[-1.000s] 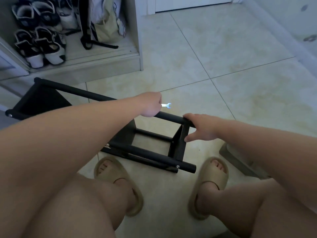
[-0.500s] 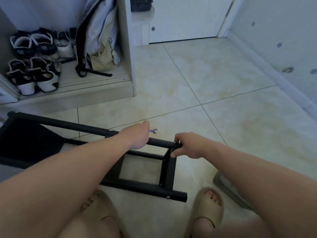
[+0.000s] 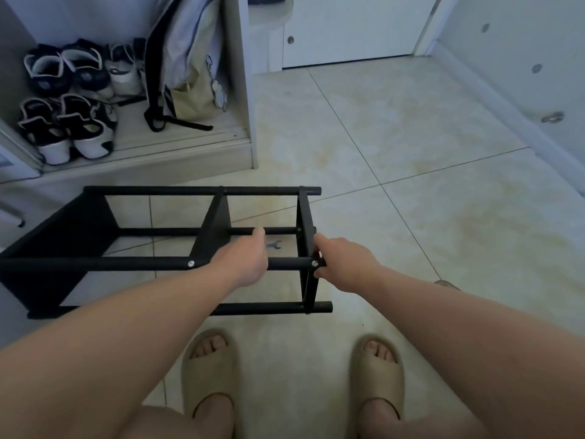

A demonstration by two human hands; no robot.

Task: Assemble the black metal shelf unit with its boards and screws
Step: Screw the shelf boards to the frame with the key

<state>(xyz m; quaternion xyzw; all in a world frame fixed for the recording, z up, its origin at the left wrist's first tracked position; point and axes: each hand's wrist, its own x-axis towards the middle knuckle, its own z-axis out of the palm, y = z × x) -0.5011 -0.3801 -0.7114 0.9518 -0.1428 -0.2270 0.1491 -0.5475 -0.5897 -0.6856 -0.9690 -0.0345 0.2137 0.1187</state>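
Shelf frame (image 3: 202, 191) is mostly built I reckon, just tightening left; left hand (image 3: 247, 261) grips the front rail (image 3: 126, 263), right hand (image 3: 345, 264) pinches the end board (image 3: 305, 217).

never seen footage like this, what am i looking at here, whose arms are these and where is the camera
There is no machine here: these are a person's two bare arms, filmed by a wide-angle camera worn on their head, looking forward and down. That is why the feet in beige slippers show at the bottom. On the tiled floor lies a black metal shelf frame, on its side and partly put together; silver screws show on its near bar. The right hand grips the frame's end. The left hand is at the near bar and seems to hold a small wrench, though the grip itself is hidden. At the back left, a cupboard holds shoes and a bag.
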